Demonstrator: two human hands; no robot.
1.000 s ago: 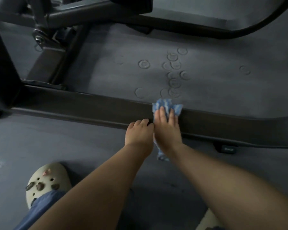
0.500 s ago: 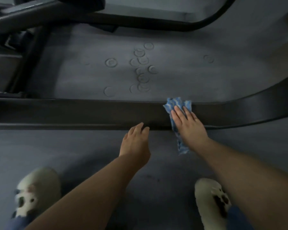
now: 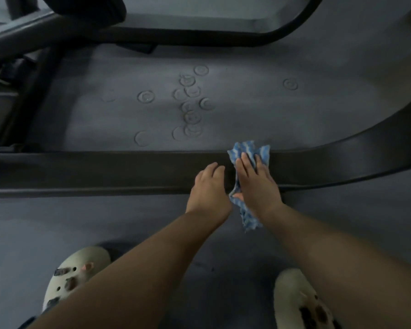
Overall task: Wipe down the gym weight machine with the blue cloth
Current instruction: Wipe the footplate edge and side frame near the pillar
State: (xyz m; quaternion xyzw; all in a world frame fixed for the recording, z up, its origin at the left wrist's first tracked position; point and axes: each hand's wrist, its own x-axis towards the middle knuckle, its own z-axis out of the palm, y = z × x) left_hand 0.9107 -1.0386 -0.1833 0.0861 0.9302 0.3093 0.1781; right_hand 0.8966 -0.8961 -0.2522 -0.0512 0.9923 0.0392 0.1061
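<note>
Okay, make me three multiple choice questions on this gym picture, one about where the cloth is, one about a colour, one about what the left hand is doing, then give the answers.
1. Where does the blue cloth lie?
A. Draped over the black base bar of the machine
B. Flat on the floor beside a shoe
C. Hung on the upper curved bar

2. What colour are the shoes?
A. Bright red
B. Pale cream
C. Dark navy

3. What is the left hand doing?
A. Pinching a corner of the cloth
B. Resting bare on the bar, holding nothing
C. Gripping a spray bottle

Answers:
1 A: the right hand presses the cloth flat on the base bar, its ends showing beyond the fingers and below the wrist.
2 B: both shoes are pale cream.
3 B: the left hand lies on the bar beside the cloth, holding nothing.
</note>
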